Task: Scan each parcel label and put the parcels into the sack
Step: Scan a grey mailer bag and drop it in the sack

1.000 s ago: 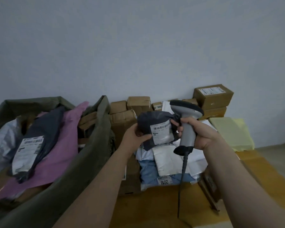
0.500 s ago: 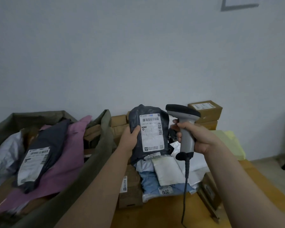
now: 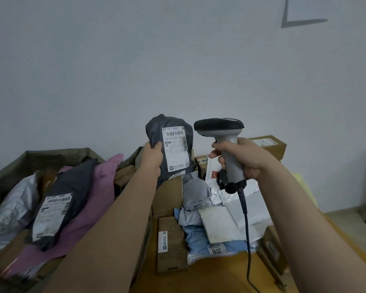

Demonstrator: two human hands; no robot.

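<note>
**Parcel [image 3: 169,149] held up to scanner [image 3: 224,142], sack [image 3: 51,154] part filled**

The left hand [image 3: 151,159] grips it upright, label showing, beside the scanner clasped in the right hand [image 3: 244,160]. Several others lie in the sack already. A heap [image 3: 209,210] waits on the yellow table [image 3: 220,278], against a bare pale wall [image 3: 178,60].

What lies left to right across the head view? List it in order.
Silver parcel → labelled dark parcel → pink parcel → left hand → held grey parcel → scanner → cardboard box by the wall.
</note>
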